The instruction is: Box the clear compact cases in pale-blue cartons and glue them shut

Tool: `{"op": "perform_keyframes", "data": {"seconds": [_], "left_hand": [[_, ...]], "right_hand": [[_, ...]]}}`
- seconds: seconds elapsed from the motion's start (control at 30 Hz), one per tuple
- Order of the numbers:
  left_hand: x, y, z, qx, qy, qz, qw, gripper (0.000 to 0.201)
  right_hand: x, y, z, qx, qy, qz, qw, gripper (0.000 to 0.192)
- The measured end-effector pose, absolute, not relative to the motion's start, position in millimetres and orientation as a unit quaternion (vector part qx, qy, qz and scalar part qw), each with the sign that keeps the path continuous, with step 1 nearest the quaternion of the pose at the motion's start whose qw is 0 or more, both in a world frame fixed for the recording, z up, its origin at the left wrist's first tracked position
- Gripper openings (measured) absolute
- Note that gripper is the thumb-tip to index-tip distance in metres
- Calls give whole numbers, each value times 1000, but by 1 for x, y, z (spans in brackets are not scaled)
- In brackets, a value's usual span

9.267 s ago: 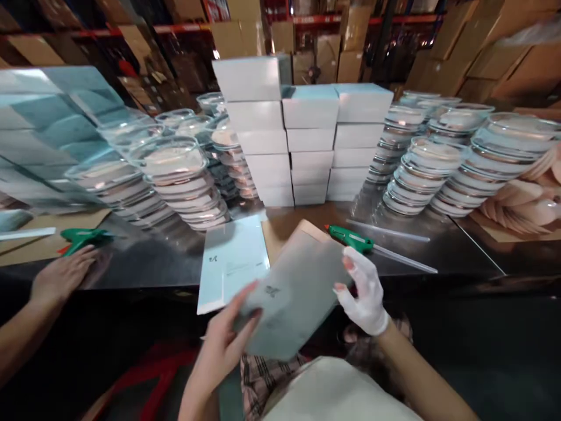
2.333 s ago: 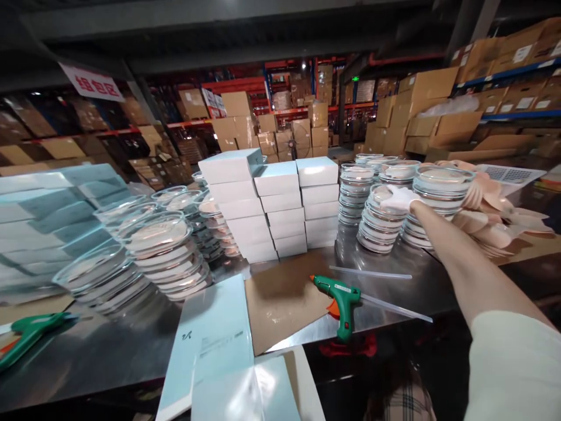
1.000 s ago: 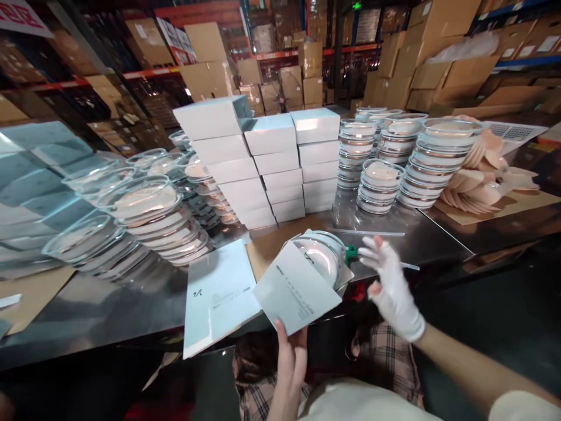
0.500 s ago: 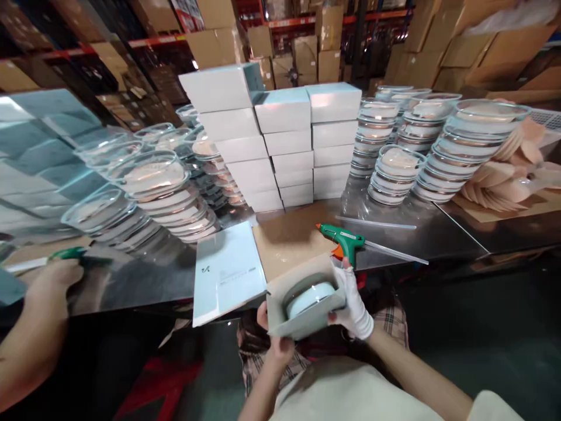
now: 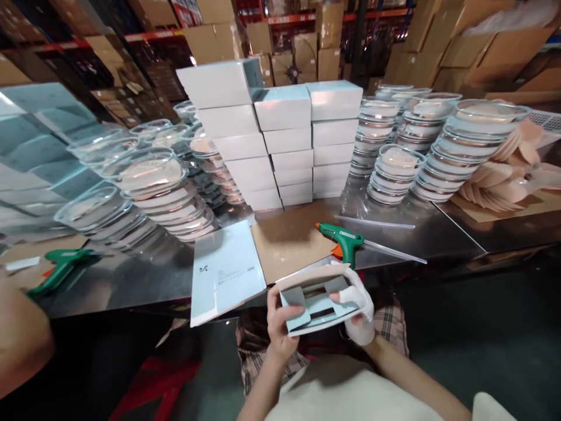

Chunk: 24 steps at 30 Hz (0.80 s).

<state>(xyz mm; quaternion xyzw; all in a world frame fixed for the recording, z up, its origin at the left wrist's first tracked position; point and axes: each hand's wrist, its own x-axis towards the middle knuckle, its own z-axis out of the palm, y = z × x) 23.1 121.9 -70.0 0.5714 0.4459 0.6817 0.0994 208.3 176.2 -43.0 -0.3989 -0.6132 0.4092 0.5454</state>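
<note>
A small light-blue cardboard box [image 5: 319, 305] is held over my lap, its open side turned up toward me. Two short side flaps are folded inward, with dark gaps between them; the glass dish inside is mostly hidden. My left hand [image 5: 283, 318] grips the box's left end, thumb on the left flap. On the right end, my right hand [image 5: 357, 307], in a white glove with bare fingertips, presses its thumb on the other flap. Just beyond the box lie a green glue gun [image 5: 344, 238] with an orange trigger and a brown cardboard sheet [image 5: 291, 240].
Flat blue cartons [image 5: 228, 272] lie left of the cardboard. White boxes [image 5: 287, 137] are stacked at the back, between piles of glass dishes [image 5: 153, 193] and more dishes [image 5: 464, 143]. Clear glue sticks [image 5: 374, 222] lie at right. Far left are another glue gun [image 5: 63, 269] and a co-worker's arm [image 5: 21, 339].
The box's side flaps have been folded in over the dish, and my thumbs have moved onto them. The co-worker's hand has let go of the other glue gun and moved back.
</note>
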Motion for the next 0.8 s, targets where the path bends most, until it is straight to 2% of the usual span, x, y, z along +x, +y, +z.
{"op": "perform_keyframes", "data": {"seconds": [0.1, 0.2, 0.27, 0.33, 0.4, 0.47, 0.53, 0.57, 0.63, 0.73, 0.8], "left_hand": [[32, 116, -65, 554, 449, 691, 117, 37], [35, 112, -65, 548, 460, 684, 142, 58], [31, 109, -68, 608, 456, 634, 144, 53], [25, 107, -73, 630, 467, 605, 134, 39], [22, 105, -80, 589, 507, 618, 119, 30], [21, 105, -88, 546, 554, 620, 103, 26], [22, 109, -96, 524, 586, 612, 89, 26], [22, 111, -100, 517, 597, 608, 83, 27], [21, 117, -104, 508, 611, 601, 82, 30], [19, 125, -102, 503, 622, 588, 120, 35], [18, 127, -95, 487, 623, 590, 161, 38]], "right_hand": [[199, 178, -33, -415, -527, 408, 619, 39], [192, 180, -30, -414, -474, 414, 658, 58], [197, 184, -31, -420, -483, 419, 644, 60], [211, 193, -30, -452, -528, 397, 599, 49], [229, 214, -24, -542, -581, 330, 511, 37], [244, 243, -13, -659, -607, 269, 353, 37], [248, 272, -4, -730, -600, 262, 197, 41], [248, 285, -2, -741, -594, 273, 150, 42], [244, 302, -1, -742, -584, 299, 138, 38], [243, 311, -7, -725, -561, 351, 191, 22], [247, 306, -10, -702, -537, 402, 237, 19]]}}
